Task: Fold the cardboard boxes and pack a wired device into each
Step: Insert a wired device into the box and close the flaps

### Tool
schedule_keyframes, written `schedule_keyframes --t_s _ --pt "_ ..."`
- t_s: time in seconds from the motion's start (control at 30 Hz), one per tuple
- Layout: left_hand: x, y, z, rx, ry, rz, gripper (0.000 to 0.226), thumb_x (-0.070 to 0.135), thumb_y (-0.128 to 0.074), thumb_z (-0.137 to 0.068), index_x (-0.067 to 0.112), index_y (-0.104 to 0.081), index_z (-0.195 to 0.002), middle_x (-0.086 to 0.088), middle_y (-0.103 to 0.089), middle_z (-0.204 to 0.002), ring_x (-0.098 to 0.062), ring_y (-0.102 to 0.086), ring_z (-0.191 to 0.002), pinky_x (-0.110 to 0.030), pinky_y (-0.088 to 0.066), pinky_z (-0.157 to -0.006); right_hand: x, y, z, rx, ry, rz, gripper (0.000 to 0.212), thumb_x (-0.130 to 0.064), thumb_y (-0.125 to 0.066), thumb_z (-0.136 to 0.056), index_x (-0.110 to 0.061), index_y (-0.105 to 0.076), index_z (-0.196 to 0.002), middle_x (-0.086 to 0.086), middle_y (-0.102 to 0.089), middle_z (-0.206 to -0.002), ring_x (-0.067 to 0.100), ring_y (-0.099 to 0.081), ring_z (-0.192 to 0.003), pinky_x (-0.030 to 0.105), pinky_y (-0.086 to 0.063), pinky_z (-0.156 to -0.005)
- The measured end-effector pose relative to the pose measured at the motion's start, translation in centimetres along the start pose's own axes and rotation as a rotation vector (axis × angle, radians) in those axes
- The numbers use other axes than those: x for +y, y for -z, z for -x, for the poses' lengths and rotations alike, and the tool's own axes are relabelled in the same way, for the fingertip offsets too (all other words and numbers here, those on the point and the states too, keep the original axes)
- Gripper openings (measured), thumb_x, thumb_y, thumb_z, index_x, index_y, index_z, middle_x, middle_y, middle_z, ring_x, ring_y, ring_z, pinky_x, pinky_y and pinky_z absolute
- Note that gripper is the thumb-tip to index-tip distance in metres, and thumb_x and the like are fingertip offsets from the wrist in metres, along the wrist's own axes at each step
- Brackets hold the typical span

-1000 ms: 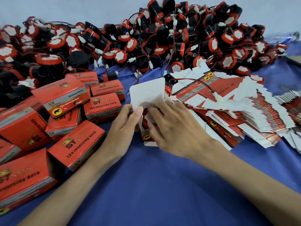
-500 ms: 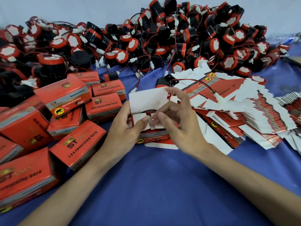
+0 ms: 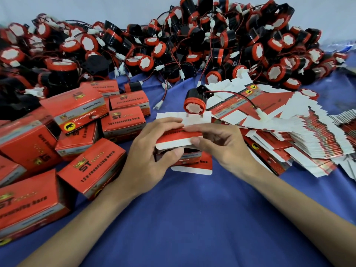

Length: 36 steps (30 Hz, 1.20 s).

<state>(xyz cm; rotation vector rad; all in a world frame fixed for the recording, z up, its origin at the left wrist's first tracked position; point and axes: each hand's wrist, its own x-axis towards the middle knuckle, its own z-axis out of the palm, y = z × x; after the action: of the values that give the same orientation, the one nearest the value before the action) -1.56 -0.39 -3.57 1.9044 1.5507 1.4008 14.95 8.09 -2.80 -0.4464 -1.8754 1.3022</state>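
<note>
A blue cloth (image 3: 192, 218) is spread over the work surface, and a pale wall (image 3: 77, 6) is seen behind it. Along the far side a large heap of wired devices (image 3: 192, 45), black with red rims, is piled. At the left about a dozen red closed boxes (image 3: 92, 170) are gathered. At the right a fanned stack of flat blanks (image 3: 308, 143) is laid.

In the near middle a part-formed box (image 3: 179, 136) is held just above the cloth. It is gripped by the left hand (image 3: 146, 155), fingers curled over its top and thumb against its near face. Its flap is pinched by the right hand (image 3: 221, 147) between thumb and forefinger. Just beyond it a single device (image 3: 194, 105) is set, with its white connector (image 3: 263, 114) trailed onto the blanks.

The task is judged to be early. Far more devices and blanks are left than boxes are finished, and the flaps of this box are not yet tucked.

The inside of the held box is hidden by the hands and the flap. Whether the closed boxes are filled cannot be told. The left-hand boxes are cut off by the frame, and the heap's left end is blurred.
</note>
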Motion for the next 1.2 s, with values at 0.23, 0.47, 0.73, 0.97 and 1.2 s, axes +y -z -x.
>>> schedule_keyframes --t_s 0.23,0.47,0.73,0.97,1.2 --pt "-0.7 0.0 0.0 0.027 -0.021 -0.184 0.042 0.032 -0.059 -0.089 0.018 -0.059 -0.128 0.014 -0.055 -0.127 -0.002 -0.048 -0.122 -0.015 -0.036 -0.104 0.4 0.0 0.1 0.141 0.262 0.467 0.024 -0.006 -0.071 -0.082 -0.007 -0.071 -0.106 -0.001 -0.072 -0.099 0.007 -0.070 -0.089 0.016 -0.054 -0.078" --pt "-0.7 0.0 -0.2 0.040 -0.131 -0.192 0.036 0.015 -0.058 -0.090 0.013 -0.058 -0.126 0.011 -0.056 -0.126 -0.001 -0.049 -0.122 -0.018 -0.037 -0.106 -0.3 1.1 0.0 0.186 0.677 1.198 0.022 -0.031 -0.072 -0.085 -0.010 -0.078 -0.088 0.003 -0.068 -0.067 0.024 -0.061 -0.062 0.033 -0.050 -0.048" --pt "-0.9 0.1 0.4 0.005 -0.338 -0.583 0.034 0.006 -0.048 -0.092 0.001 -0.064 -0.122 -0.009 -0.063 -0.126 -0.024 -0.057 -0.122 -0.043 -0.048 -0.101 -0.3 2.0 -0.2 -0.121 0.566 1.021 0.028 -0.018 -0.064 -0.088 0.003 -0.072 -0.105 0.008 -0.061 -0.067 0.021 -0.053 -0.058 0.019 -0.040 -0.068" --pt "-0.6 0.6 0.5 -0.105 -0.293 -0.624 0.045 0.028 -0.046 -0.096 0.004 -0.055 -0.133 -0.007 -0.057 -0.136 -0.021 -0.050 -0.130 -0.035 -0.036 -0.111 0.9 1.5 -0.1 -0.004 0.551 0.825 0.030 -0.018 -0.067 -0.087 0.005 -0.070 -0.105 0.007 -0.057 -0.063 0.004 -0.037 -0.065 0.008 -0.031 -0.071" --pt "-1.1 0.2 0.6 0.025 -0.380 -0.588 0.038 0.023 -0.062 -0.092 -0.001 -0.064 -0.121 -0.011 -0.063 -0.126 -0.023 -0.058 -0.121 -0.048 -0.050 -0.097 1.2 0.6 0.4 0.071 0.401 0.600 0.026 -0.007 -0.072 -0.078 0.006 -0.070 -0.100 -0.006 -0.059 -0.065 -0.001 -0.047 -0.059 0.009 -0.037 -0.061"
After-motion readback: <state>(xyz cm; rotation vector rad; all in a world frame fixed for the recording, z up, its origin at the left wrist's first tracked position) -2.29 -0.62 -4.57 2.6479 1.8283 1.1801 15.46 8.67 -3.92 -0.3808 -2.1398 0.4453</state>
